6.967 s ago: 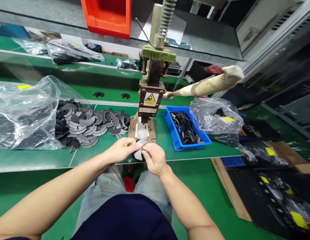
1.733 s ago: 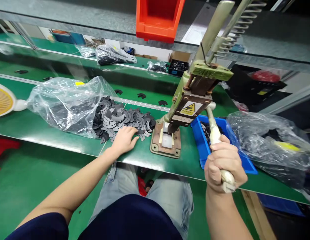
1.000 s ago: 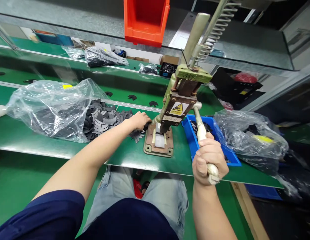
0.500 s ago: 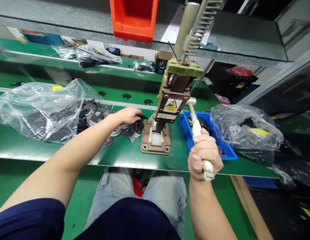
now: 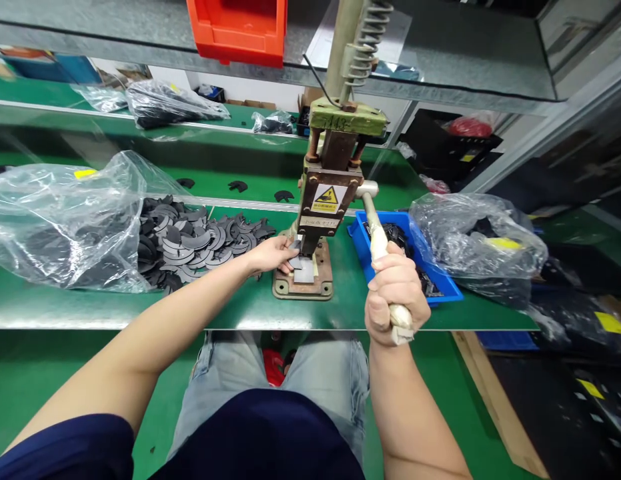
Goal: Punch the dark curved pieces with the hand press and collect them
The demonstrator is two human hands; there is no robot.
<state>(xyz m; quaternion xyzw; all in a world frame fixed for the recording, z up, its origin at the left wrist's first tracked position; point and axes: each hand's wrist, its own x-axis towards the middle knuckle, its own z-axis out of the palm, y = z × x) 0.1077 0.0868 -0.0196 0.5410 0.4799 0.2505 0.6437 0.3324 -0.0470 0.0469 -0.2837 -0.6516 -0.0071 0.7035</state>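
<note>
My left hand (image 5: 275, 255) pinches a thin grey curved piece (image 5: 294, 261) at the left side of the press base (image 5: 304, 288), just over the light plate (image 5: 304, 272) under the ram. My right hand (image 5: 397, 290) is wrapped round the taped lever (image 5: 376, 230) of the press (image 5: 327, 193). The lever slants down toward me, to the right of the press. Left of the base lies a heap of dark grey curved pieces (image 5: 190, 243), loose on the green table (image 5: 240, 310). The far end of the held piece is partly hidden by the ram and fingers.
A blue tray (image 5: 453, 297) with black pieces stands right of the press, beside a clear bag (image 5: 480, 243). Another clear bag (image 5: 65, 227) covers the left side. A red bin (image 5: 237, 40) sits on the shelf above. Several dark pieces lie on the green strip behind.
My left hand has moved from the heap to the press base with a grey piece between its fingers. My right hand stays on the lever. The camera view has shifted slightly.
</note>
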